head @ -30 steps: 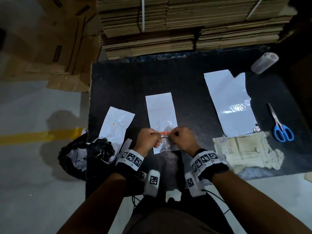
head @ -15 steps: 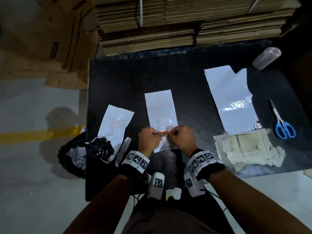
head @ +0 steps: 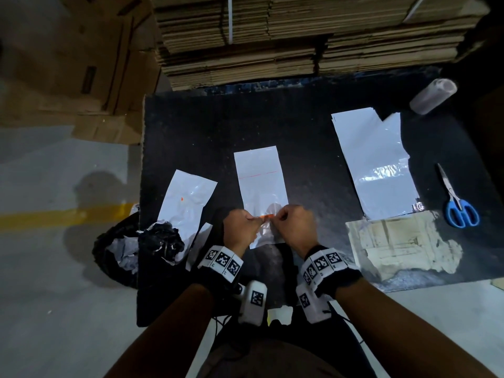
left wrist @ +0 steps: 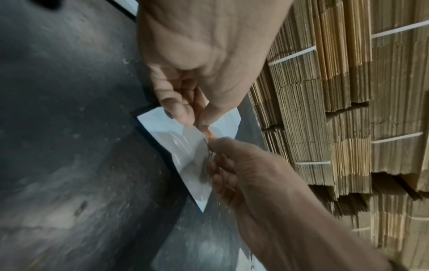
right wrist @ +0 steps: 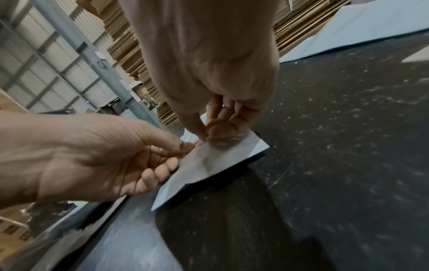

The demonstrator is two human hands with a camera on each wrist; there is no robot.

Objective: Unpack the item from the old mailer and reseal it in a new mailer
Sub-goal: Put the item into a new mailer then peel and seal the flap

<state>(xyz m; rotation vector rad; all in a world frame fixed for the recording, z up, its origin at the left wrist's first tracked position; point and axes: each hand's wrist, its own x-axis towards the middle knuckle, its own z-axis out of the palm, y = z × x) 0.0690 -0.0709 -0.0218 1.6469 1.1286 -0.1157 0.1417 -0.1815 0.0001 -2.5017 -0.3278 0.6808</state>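
A narrow white mailer (head: pixel 260 184) lies in the middle of the black tabletop (head: pixel 308 126), with a thin orange strip (head: pixel 266 215) across its near end. My left hand (head: pixel 241 227) and right hand (head: pixel 294 227) meet at that strip, thumb and forefinger of each pinching the mailer's end there. In the left wrist view the orange strip (left wrist: pixel 210 135) shows between the two pinches, over the mailer (left wrist: pixel 185 146). The right wrist view shows my right fingertips (right wrist: pixel 204 134) pressed together on the mailer (right wrist: pixel 209 165). A crumpled, torn white mailer (head: pixel 188 203) lies to the left.
A larger white mailer (head: pixel 373 165) lies to the right, with blue-handled scissors (head: pixel 458 205) beyond it and a translucent cylinder (head: pixel 433 95) at the back right. A worn patch (head: pixel 395 241) marks the near right. A black bag (head: pixel 122 249) hangs off the left edge. Flat cardboard stacks (head: pixel 300 36) stand behind.
Both hands stay pinched at the orange strip on the middle mailer's near end. Only the head camera has shifted slightly.
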